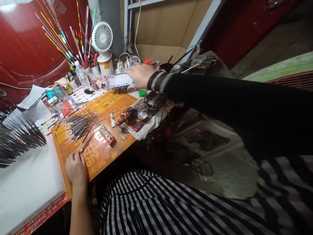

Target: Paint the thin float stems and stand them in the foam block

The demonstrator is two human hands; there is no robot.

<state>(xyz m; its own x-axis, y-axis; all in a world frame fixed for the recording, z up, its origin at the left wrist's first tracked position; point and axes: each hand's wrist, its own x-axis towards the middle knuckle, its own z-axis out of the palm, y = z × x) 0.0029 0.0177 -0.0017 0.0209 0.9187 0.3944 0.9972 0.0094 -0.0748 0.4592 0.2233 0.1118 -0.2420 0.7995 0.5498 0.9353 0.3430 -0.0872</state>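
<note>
Left hand: The left hand (75, 168) lies at the lower left of the frame, fingers together and palm down, holding nothing. It rests on the edge of an orange printed mat (97, 160), just beside the ends of some thin dark sticks (83, 125).

Right hand: The right hand (140, 75) reaches across the top centre of the frame on a black sleeve (220, 101). Its fingers stretch left against the edge of a smartphone (119, 80), with a thin blue-tipped stick (130, 76) right beside them. Whether it grips either one, I cannot tell.

On the mat: The dark sticks fan out in the middle of the mat, near a small patterned packet (107, 134).

Right of the mat: A crumpled white cloth (146, 125) lies there, with a small glass dish (142, 111) on it.

Upper left of the frame: Slender coloured fishing floats (61, 36) stand beside a white desk fan (102, 37) and a plastic water bottle (81, 75).

Far left of the frame: More dark sticks (19, 140) overhang a white tabletop (31, 186).
</note>
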